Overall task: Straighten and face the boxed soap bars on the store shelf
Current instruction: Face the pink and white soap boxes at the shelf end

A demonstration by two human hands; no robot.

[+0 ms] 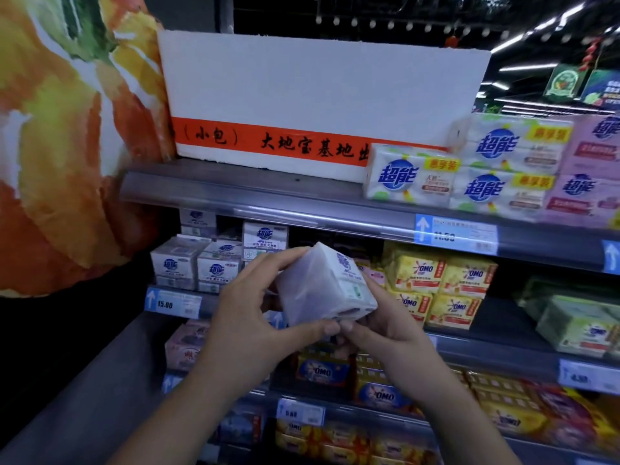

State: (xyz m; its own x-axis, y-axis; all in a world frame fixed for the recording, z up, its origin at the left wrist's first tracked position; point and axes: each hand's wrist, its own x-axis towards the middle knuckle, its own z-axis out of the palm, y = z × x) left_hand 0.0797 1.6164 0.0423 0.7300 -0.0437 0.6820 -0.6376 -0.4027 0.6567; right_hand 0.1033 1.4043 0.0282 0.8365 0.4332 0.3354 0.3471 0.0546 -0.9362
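Observation:
I hold a white wrapped soap pack (322,283) with a blue logo in front of the second shelf, tilted with one corner up. My left hand (255,317) grips its left side, fingers over the top and thumb under the bottom edge. My right hand (379,327) holds its lower right corner from beneath. Matching white soap packs (198,266) stand on the second shelf (188,305) at the left, some stacked behind.
Yellow OMO soap packs (439,283) fill the second shelf to the right. The top shelf (235,193) carries a white foam box (318,102) and stacked white and pink soap packs (486,172). Lower shelves hold more OMO packs (379,394). A colourful pillar (67,129) stands left.

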